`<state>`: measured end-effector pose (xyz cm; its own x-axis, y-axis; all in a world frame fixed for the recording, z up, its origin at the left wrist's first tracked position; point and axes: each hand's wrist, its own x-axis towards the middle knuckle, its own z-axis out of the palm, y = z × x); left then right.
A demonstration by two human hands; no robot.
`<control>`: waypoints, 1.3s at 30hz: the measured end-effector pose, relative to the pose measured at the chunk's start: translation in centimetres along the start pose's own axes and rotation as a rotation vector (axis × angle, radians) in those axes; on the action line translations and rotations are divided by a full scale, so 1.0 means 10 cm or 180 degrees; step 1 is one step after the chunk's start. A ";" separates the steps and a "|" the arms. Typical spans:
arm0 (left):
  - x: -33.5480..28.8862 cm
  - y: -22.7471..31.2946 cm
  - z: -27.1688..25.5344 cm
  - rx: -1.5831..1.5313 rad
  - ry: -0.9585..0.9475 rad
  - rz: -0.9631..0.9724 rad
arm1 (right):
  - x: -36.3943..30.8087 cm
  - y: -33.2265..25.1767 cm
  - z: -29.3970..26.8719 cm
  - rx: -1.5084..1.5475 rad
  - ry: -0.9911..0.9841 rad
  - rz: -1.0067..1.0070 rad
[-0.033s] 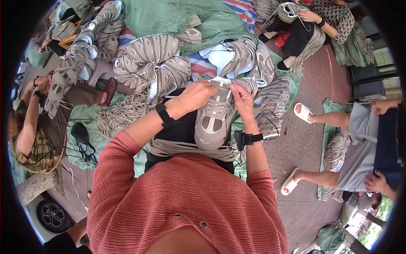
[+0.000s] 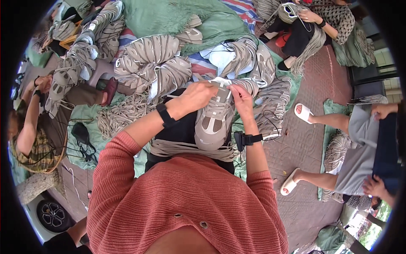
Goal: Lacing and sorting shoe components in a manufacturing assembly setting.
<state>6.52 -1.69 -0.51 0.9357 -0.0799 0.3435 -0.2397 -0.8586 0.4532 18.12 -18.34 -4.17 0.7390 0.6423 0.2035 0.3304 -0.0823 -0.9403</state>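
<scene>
A grey-taupe sneaker upper [image 2: 213,125] lies on my dark-clad lap, toe toward me, with its tongue and lacing rows facing up. My left hand [image 2: 192,100] comes from the left, fingers pinched at the left lacing edge near the tongue top. On the opposite edge my right hand [image 2: 242,98] pinches with thumb and fingertips. Any lace end between the fingertips is too small to make out. Laces cross the lower part of the upper. A bundle of grey laces [image 2: 190,149] lies across my lap at the waist.
Stacked sneaker uppers [image 2: 148,55] lie beyond my hands, with more uppers [image 2: 272,106] to the right. Loose laces [image 2: 124,116] are heaped on green cloth [image 2: 82,112] at left. Seated people work at far left and far right; a person in white slides [image 2: 302,112] is at right.
My hands and the sneaker upper show no clear movement. At the right, the hands and grey clothing of the person in slides have shifted slightly.
</scene>
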 end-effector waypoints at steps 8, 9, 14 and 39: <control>0.15 0.06 -0.11 0.0643 -0.0738 -0.0131 | -0.04 -0.03 0.01 0.0096 0.0106 0.0237; 0.18 0.08 -0.11 0.0764 -0.0868 0.0000 | -0.04 -0.04 0.00 0.0062 0.0127 0.0189; 0.30 0.07 -0.03 0.0505 -0.1124 -0.0165 | -0.05 -0.01 0.04 0.0184 0.0187 0.0207; 0.03 0.10 0.17 0.0151 -0.0224 -0.0527 | -0.10 -0.48 0.02 -0.2756 -0.1187 -0.0472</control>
<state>7.02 -3.45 -1.37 0.9776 0.0306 0.2083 -0.0701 -0.8857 0.4590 15.73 -18.42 0.06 0.4692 0.8808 0.0637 0.8362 -0.4199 -0.3528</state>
